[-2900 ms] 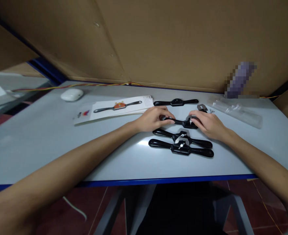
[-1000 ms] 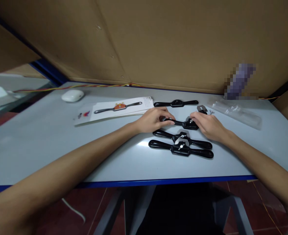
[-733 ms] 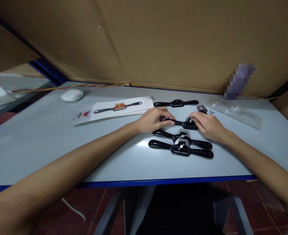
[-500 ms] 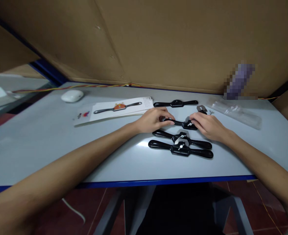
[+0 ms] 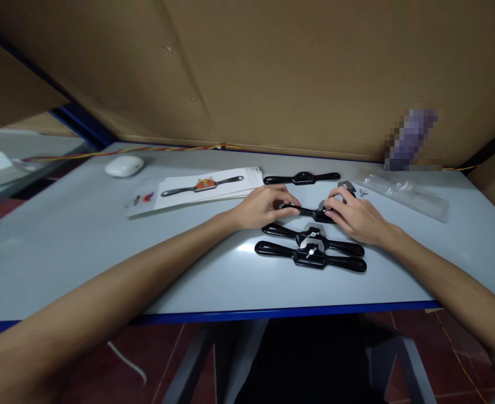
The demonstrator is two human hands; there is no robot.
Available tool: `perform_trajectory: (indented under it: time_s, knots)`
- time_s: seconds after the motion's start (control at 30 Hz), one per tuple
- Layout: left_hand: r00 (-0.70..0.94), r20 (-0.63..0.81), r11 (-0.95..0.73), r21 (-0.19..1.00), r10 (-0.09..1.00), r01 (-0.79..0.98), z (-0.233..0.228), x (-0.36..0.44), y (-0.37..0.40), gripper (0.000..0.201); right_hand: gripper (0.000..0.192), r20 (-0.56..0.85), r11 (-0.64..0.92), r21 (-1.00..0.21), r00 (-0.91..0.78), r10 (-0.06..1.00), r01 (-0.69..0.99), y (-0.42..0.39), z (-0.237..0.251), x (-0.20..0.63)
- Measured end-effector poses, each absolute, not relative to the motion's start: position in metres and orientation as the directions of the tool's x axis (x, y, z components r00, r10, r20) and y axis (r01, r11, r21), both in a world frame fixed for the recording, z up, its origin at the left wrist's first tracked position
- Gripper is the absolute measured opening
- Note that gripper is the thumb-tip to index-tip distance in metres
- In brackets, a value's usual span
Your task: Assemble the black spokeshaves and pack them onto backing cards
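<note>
Head view: the black spokeshave lies lengthwise along the table's near edge, left hand closed around its left handle, right hand fingertips curled on its middle.

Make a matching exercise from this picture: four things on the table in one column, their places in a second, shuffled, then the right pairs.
Things
1. white puck-shaped device
2. printed card
3. clear plastic bag
4. spokeshave between the hands

Places
A. far right of the table
B. far left corner
C. held at both ends by left hand and right hand
D. just left of the left hand

Pairs: 1-B, 2-D, 3-A, 4-C
</note>
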State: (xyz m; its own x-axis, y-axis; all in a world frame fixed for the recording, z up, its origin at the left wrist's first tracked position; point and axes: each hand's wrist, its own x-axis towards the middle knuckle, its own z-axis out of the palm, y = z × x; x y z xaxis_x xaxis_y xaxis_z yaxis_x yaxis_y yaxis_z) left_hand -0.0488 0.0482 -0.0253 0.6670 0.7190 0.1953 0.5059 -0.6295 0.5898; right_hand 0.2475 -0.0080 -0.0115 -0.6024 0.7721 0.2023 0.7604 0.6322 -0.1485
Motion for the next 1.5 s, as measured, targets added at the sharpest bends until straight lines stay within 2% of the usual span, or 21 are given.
perform_trajectory:
  time_s: [0.17,0.27,0.37,0.5,0.73,0.8,0.9,1.03,1.33,1.5]
  knots:
    - [0.670,0.190,-0.630,0.587,0.717,0.508,-0.026,-0.049,0.048,0.044,0.037,0.281,0.584,-0.148,-0.533,0.799,0.798,-0.007,-0.002,0.249]
    - [0.673,0.186,-0.632,0.583,0.715,0.510,-0.026,-0.049,0.049,0.044,0.033,0.325,0.492,-0.021,-0.460,0.826,0.870,-0.001,0.008,0.261]
    - [0.670,0.192,-0.632,0.584,0.717,0.508,-0.026,-0.049,0.049,0.044,0.026,0.287,0.372,0.094,-0.383,0.878,0.923,0.009,0.016,0.282]
    - [0.667,0.191,-0.627,0.592,0.720,0.507,-0.026,-0.049,0.049,0.043,0.017,0.193,0.266,0.045,-0.270,0.943,0.963,0.022,0.019,0.308]
    - [0.662,0.181,-0.620,0.588,0.727,0.520,-0.025,-0.048,0.048,0.042,0.021,0.194,0.257,-0.063,-0.240,0.951,0.964,0.031,0.013,0.321]
    - [0.661,0.179,-0.618,0.588,0.729,0.522,-0.025,-0.048,0.048,0.043,0.026,0.221,0.287,-0.098,-0.261,0.940,0.953,0.029,0.012,0.318]
    - [0.659,0.176,-0.614,0.592,0.731,0.523,-0.025,-0.048,0.048,0.043,0.027,0.281,0.460,-0.143,-0.410,0.868,0.876,0.021,0.010,0.305]
    - [0.659,0.171,-0.612,0.591,0.732,0.526,-0.025,-0.047,0.047,0.043,0.023,0.346,0.637,-0.116,-0.570,0.745,0.762,0.006,0.006,0.280]
    - [0.658,0.161,-0.606,0.590,0.736,0.533,-0.023,-0.047,0.046,0.043,0.032,0.222,0.699,-0.184,-0.663,0.715,0.691,-0.004,-0.006,0.259]
    - [0.657,0.172,-0.613,0.584,0.734,0.532,-0.024,-0.047,0.046,0.043,0.029,0.313,0.742,-0.217,-0.674,0.669,0.635,-0.002,-0.010,0.259]
